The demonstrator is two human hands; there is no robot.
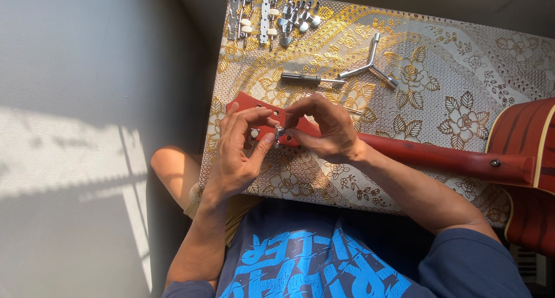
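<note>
left hand (237, 150): grip pinching headstock (254, 116) edge on counter (439, 61) | tuner (278, 131) between both hands | right hand (324, 124): grip narrow on tuner | tuners (269, 14) far edge | wrench (370, 66) beyond hands | guitar body (523, 159) right

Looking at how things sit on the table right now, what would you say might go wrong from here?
1. The small metal tuning peg, pinched between the left hand and right hand at the red wooden guitar headstock, might slip and drop off the near table edge.
2. The loose silver tuning machines lie at the far edge of the gold floral tablecloth; a nudge might scatter them.
</note>
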